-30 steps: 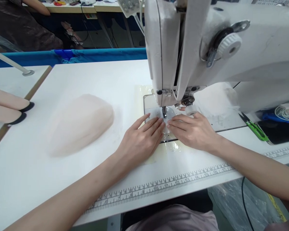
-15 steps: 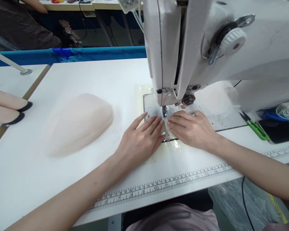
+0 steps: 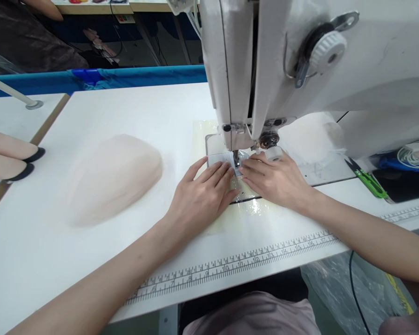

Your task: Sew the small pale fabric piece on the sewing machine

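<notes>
Under the head of a white sewing machine, both hands rest beside the presser foot. My left hand lies flat with its fingers stretched out, tips on the metal needle plate left of the foot. My right hand is laid flat on the other side, fingers extended toward the foot and thumb largely hidden. A small piece of thin, sheer whitish material shows at the foot between the hands; its edges are hard to make out. Clear yellowish tape covers the table around the plate.
A pile of sheer pale-pink pieces lies left on the white table; another pale pile sits behind my right hand. Green-handled scissors lie by a dark flat object. A printed ruler follows the front edge. Someone's fingertips show left.
The whole view has shifted slightly. Both hands stay flat by the presser foot, with the fingers a touch farther forward; the piles and scissors have not moved.
</notes>
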`<state>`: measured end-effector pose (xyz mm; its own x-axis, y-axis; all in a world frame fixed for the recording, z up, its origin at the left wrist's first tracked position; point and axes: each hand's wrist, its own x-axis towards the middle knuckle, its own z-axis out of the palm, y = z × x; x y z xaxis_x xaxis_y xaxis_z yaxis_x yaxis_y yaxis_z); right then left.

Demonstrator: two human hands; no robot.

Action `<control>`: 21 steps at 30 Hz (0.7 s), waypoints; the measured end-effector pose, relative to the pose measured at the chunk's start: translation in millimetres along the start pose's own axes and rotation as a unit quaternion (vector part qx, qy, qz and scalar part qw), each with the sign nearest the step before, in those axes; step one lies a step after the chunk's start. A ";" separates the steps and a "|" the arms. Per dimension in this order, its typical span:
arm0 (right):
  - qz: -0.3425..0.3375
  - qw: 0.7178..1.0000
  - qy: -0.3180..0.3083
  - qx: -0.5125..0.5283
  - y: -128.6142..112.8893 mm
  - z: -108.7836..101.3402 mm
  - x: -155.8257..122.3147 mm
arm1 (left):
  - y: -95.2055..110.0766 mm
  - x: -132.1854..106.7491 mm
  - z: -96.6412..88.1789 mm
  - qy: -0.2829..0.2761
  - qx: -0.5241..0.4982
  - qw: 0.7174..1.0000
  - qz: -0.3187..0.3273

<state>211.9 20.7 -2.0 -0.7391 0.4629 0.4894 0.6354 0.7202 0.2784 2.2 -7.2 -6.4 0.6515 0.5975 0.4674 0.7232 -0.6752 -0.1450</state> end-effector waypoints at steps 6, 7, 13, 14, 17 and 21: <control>0.010 1.000 -0.016 -0.006 2.8 -0.6 -1.5 | -5.6 4.2 5.1 -0.019 -0.009 0.999 -0.028; 0.012 1.000 -0.017 -0.004 3.2 -1.9 -1.6 | -6.1 5.1 5.3 -0.023 -0.013 0.999 -0.034; 0.014 1.000 -0.003 0.017 4.1 -8.3 -1.1 | -9.3 6.2 8.1 -0.032 -0.030 0.997 -0.065; 0.013 1.000 -0.002 0.022 3.9 -8.4 -1.2 | -9.9 5.7 8.6 -0.029 -0.027 0.997 -0.072; 0.006 0.999 0.000 0.040 2.1 -7.9 -1.7 | -10.2 4.7 7.3 -0.019 0.000 0.996 -0.086; 0.021 0.993 -0.004 0.112 -5.4 -6.8 -2.6 | -2.6 3.3 -5.5 -0.001 0.059 0.997 -0.054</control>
<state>211.9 12.1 0.8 -0.7150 0.4983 0.4904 0.6008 0.7967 0.0664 1.2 -5.8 0.3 0.5683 0.6656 0.4838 0.8113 -0.5513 -0.1945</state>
